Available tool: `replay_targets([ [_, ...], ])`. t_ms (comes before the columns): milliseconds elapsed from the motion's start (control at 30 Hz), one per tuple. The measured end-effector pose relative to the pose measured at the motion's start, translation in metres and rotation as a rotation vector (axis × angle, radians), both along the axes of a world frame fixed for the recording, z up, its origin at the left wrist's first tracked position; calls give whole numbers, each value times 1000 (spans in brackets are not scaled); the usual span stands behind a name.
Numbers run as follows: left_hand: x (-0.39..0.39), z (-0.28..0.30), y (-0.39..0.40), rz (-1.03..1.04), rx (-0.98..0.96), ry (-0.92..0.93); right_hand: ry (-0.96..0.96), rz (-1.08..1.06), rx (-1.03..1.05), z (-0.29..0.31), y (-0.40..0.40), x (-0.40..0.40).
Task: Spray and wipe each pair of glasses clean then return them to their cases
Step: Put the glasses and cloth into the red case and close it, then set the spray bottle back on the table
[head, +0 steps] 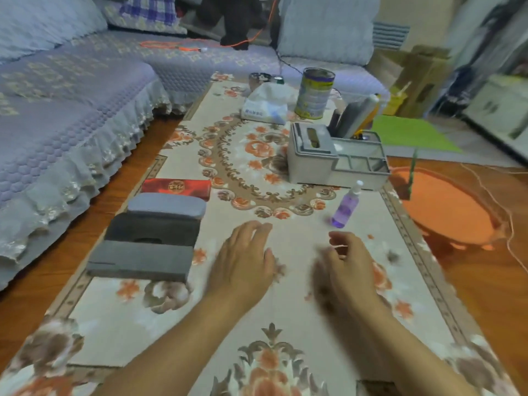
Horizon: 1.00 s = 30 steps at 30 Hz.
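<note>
Both hands (291, 264) hover relaxed, empty; four closed cases (154, 232) lie crosswise, stacked lengthwise.

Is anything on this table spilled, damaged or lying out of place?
Nothing looks spilled or broken. The four glasses cases lie closed in a neat row at the left edge of the table, and the purple spray bottle stands upright. Both hands hover empty; the right one is blurred.

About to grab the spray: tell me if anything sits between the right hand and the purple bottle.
Nothing visible does. The right hand hovers over the tablecloth just short of the purple spray bottle, and only bare cloth lies between them. The grey organizer stands behind the bottle, out of the path.
</note>
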State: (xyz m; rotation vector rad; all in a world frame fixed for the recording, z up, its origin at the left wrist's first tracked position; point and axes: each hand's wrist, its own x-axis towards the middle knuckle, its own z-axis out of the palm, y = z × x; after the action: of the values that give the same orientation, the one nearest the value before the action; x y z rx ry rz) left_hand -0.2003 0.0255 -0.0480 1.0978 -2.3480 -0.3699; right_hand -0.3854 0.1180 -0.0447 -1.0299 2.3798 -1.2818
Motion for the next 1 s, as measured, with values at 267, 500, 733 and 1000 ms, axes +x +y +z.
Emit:
replay_targets([
  [267, -17, -10, 4, 112, -61, -107, -97, 37, 21, 15, -58, -87],
  [500, -13, -8, 3, 0, -27, -13, -185, 482, -75, 45, -52, -4],
  [733, -10, -5, -5, 281, 266, 353, -97, 436, -54, 34, -86, -18],
  [1000, -8, 2, -16, 198, 512, 559, 309, 311, 199, -10, -144, -53],
])
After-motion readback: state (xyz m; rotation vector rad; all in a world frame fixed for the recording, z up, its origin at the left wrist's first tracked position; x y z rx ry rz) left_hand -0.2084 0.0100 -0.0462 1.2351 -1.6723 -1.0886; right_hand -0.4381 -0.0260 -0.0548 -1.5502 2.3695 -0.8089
